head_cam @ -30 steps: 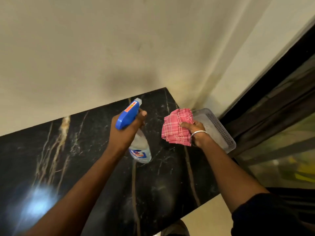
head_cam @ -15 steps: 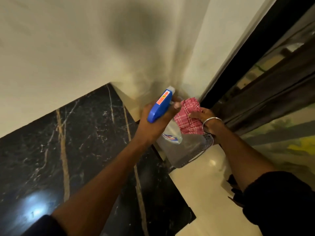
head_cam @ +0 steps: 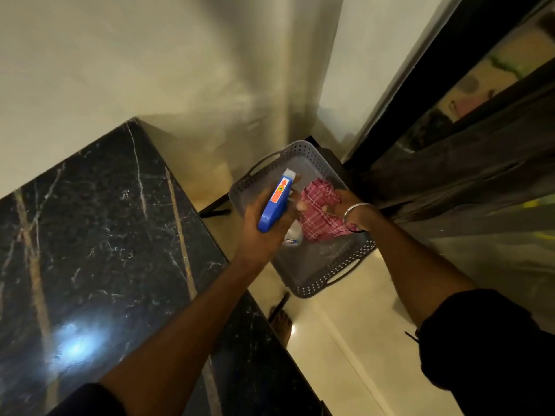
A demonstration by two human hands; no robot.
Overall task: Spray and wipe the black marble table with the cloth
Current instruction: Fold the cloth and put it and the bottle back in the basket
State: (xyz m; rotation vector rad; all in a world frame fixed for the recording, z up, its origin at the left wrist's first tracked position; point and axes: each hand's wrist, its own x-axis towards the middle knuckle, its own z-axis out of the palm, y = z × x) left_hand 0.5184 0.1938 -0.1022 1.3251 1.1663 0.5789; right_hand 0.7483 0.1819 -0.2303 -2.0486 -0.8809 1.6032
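Observation:
The black marble table (head_cam: pixel 99 235) with pale veins fills the left of the view. To its right a grey perforated basket (head_cam: pixel 318 265) stands lower down. My left hand (head_cam: pixel 264 232) is shut on a spray bottle (head_cam: pixel 274 202) with a blue trigger head, held over the basket's left side. My right hand (head_cam: pixel 348 208), with a metal bangle on the wrist, grips a pink checked cloth (head_cam: pixel 318 211) inside the basket. The bottle's clear body is mostly hidden behind my left hand.
A cream wall (head_cam: pixel 150 70) runs behind the table and meets a corner. A dark door frame and glass panel (head_cam: pixel 450 130) stand at the right. The floor (head_cam: pixel 345 340) is glossy cream tile, and a bare foot (head_cam: pixel 280 321) shows beside the table edge.
Both hands moved from above the table to the right and down over the basket. The view swung right with them. The cloth now sits inside the basket.

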